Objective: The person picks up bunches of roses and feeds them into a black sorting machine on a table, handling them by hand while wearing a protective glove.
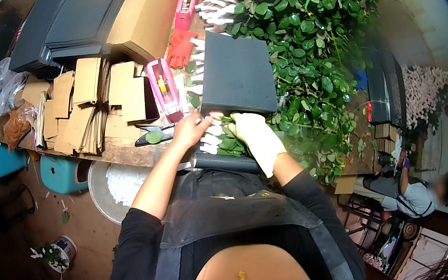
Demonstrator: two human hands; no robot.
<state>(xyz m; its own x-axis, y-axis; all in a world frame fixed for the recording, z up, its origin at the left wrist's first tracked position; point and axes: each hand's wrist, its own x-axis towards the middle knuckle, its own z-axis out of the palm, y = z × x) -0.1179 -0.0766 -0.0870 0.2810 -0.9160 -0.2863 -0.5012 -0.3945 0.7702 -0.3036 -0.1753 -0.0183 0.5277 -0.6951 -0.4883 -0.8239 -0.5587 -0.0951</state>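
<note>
**Both hands at the near edge of a dark sheet wrapped over flower stems**

A dark grey sheet [237, 73] lies over a row of white-wrapped flower stems [211, 142] on the workbench, its near edge just in front of the person's chest. The bare left hand [190, 130] rests at that edge's left corner with fingers curled down onto the white stem ends; whether it pinches the sheet or only the stems cannot be told. The right hand [259, 137], in a pale yellow glove, lies just right of it, fingers loosely bent over the leaves and stems beneath the sheet.

The sheet looks like thin card or foam: light, stiff enough to hold flat, likely to crease if bent hard, best taken by an edge or corner. The stems look soft and easily bruised.

Left of the sheet lies a pink tape dispenser [164, 88], then fanned brown card pieces [83, 103]. Behind the sheet is a second pink dispenser [186, 5] and a red glove [181, 47]. To its right, a dense heap of green foliage [306, 27].
</note>
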